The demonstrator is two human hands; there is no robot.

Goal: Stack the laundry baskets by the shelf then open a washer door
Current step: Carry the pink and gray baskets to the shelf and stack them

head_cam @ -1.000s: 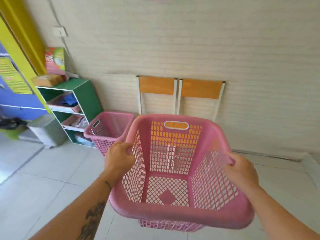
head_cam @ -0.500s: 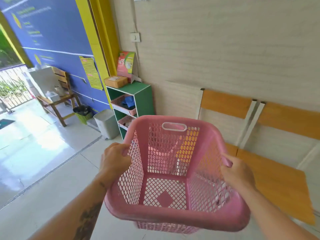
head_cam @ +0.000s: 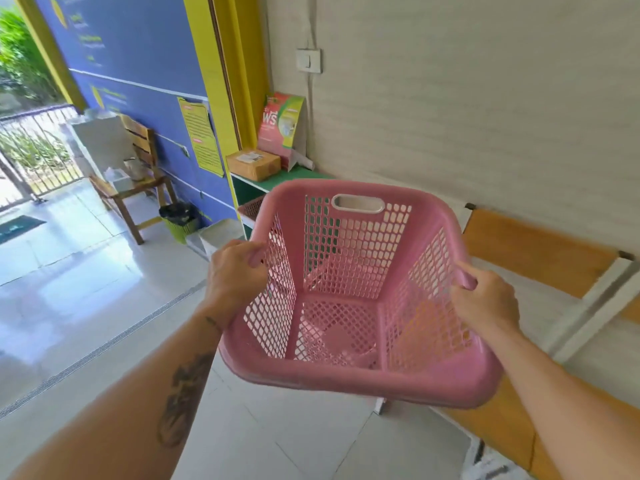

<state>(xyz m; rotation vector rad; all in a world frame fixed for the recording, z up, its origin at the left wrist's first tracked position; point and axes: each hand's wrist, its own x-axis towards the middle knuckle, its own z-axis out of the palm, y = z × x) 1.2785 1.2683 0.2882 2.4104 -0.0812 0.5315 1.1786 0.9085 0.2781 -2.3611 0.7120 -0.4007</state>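
The left hand (head_cam: pixel 239 271) is curled closed over the left rim of a pink laundry basket (head_cam: pixel 360 379), fingers wrapped over the edge and thumb on the outside. The right hand (head_cam: pixel 485 299) grips the opposite rim the same way, fingers folded tight around the rolled lip. Between them the basket hangs in the air above the tiled floor (head_cam: pixel 104 306), held clear of everything beneath it. Its open mouth faces up and toward the person, tipped so the near rim sits lower than the far one. The far wall of the basket carries a white-edged handle slot (head_cam: pixel 358 203), which points away toward the green shelf (head_cam: pixel 304 175). The basket is roughly square, so no long axis stands out. Nothing lies inside it; only the mesh bottom with its solid diamond patch shows.

Just beyond the basket's far rim stands the shelf, partly hidden behind it. On the shelf's top rest a brown parcel (head_cam: pixel 254 163) and a red and green upright box (head_cam: pixel 282 129). A second pink shape shows dimly through the basket's mesh; what it is cannot be told. Left of the basket, by the blue wall, sit a grey bin (head_cam: pixel 216 235) and a green bin with a black liner (head_cam: pixel 180 220). Right of the basket, orange-seated chairs (head_cam: pixel 540 251) stand against the pale wall.
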